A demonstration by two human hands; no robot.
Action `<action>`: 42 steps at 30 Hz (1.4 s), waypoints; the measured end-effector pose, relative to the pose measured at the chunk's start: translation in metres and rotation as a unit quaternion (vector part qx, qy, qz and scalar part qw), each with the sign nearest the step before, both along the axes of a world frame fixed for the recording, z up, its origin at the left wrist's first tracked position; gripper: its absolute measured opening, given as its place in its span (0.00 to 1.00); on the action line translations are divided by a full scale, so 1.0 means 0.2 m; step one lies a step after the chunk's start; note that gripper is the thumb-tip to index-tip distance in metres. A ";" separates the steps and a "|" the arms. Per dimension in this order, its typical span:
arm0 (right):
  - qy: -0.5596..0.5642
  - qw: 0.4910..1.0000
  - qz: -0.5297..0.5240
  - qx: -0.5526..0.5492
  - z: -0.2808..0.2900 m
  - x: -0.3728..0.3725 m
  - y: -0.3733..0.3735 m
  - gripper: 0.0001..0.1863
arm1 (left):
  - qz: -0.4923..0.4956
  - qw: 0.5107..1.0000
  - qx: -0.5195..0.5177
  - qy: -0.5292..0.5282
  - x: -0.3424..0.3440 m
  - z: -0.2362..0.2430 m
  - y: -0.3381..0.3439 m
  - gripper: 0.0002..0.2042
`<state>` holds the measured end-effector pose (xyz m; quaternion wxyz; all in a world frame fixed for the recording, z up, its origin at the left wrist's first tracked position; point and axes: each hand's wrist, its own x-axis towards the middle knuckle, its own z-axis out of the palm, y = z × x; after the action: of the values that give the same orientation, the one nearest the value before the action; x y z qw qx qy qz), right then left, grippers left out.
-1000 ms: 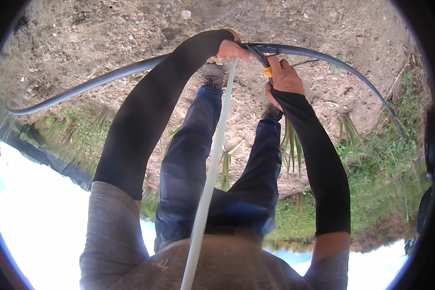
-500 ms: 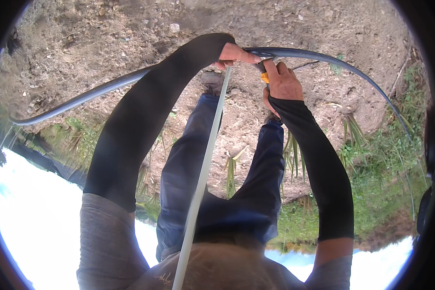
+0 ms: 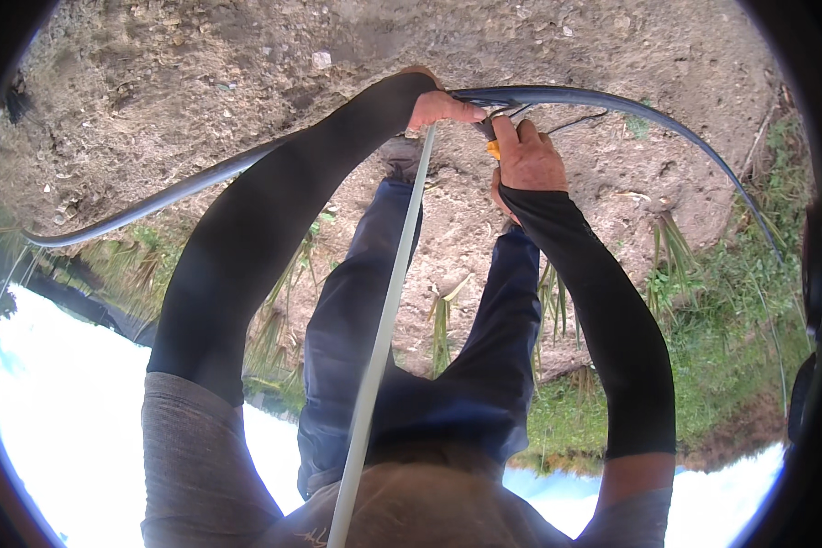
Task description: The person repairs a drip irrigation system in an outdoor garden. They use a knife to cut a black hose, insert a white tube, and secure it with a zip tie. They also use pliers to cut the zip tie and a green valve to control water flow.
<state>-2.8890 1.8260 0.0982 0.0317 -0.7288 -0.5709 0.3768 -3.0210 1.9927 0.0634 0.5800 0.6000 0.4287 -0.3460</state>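
A long black hose [image 3: 603, 97] arcs across the ground, passing behind my left arm. My left hand [image 3: 443, 109] is closed round it near the middle, thumb pointing right. The upper end of a pale, translucent strip [image 3: 388, 320] meets this hand; whether the fingers grip it too, I cannot tell. My right hand [image 3: 532, 164] is closed on a hand tool with a black and yellow handle [image 3: 493, 149]. The tool's dark front end is close to my left thumb, just below the hose; its exact kind is hidden. Thin dark strands [image 3: 575, 121] stick out beside the right fingers.
Dry, stony soil [image 3: 247, 55] lies beneath the hose. My legs in dark trousers [image 3: 361, 265] stand apart below the hands. Grass [image 3: 566, 420] and spiky leaf tufts [image 3: 667, 247] grow at the right and around my feet.
Both hands have shifted slightly, the right one a little left with the tool. More of the thin dark strands shows between the right hand and the hose. Both grips stay closed.
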 end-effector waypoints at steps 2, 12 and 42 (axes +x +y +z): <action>-0.004 1.000 -0.001 0.001 -0.01 0.00 0.00 0.29 | -0.010 1.000 0.029 0.005 -0.02 -0.04 -0.01 0.32; -0.018 1.000 -0.004 0.005 -0.03 -0.03 -0.01 0.28 | -0.010 0.998 0.047 0.035 -0.04 -0.05 -0.01 0.32; 0.160 0.932 -0.323 -0.034 -0.07 -0.25 -0.53 0.23 | -0.113 0.971 0.174 -0.117 -0.17 -0.02 -0.07 0.18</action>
<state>-2.9385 1.7194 0.0834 0.2182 -0.8046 -0.2789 0.4767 -3.0541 1.9790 0.0588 0.4699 0.7728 0.3410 -0.2564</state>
